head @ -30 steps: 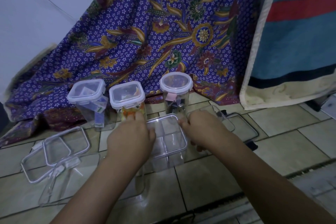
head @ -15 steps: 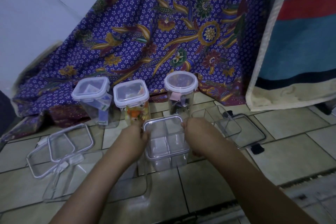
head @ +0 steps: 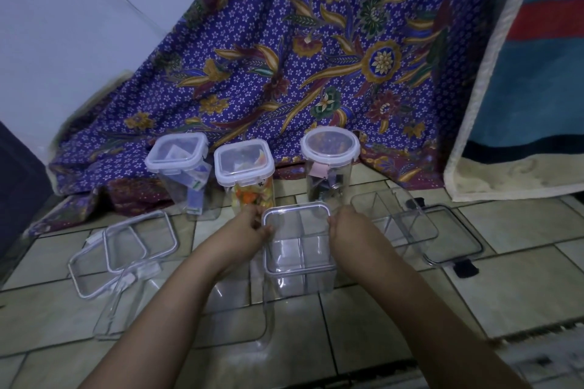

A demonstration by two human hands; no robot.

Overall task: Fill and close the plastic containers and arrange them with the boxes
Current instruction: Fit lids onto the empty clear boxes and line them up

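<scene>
A clear square plastic container [head: 298, 249] with a lid on top stands on the tiled floor in front of me. My left hand [head: 249, 230] grips its left side and my right hand [head: 346, 230] grips its right side. Behind it stand three closed, filled containers: a square one with blue packets [head: 177, 155], a square one with orange contents [head: 243, 161] and a round one [head: 329, 144]. An open clear container [head: 395, 218] sits to the right, beside a dark-rimmed lid [head: 452, 240].
Loose clear lids [head: 126, 246] lie on the floor at left, with a large flat clear box [head: 177, 316] under my left forearm. A purple floral cloth [head: 300, 57] hangs behind the containers. A blue and red rug [head: 531, 73] leans at right.
Both hands stay on the sides of the clear container. The view has shifted slightly, so the container and the row behind it sit a little further right in the frame.
</scene>
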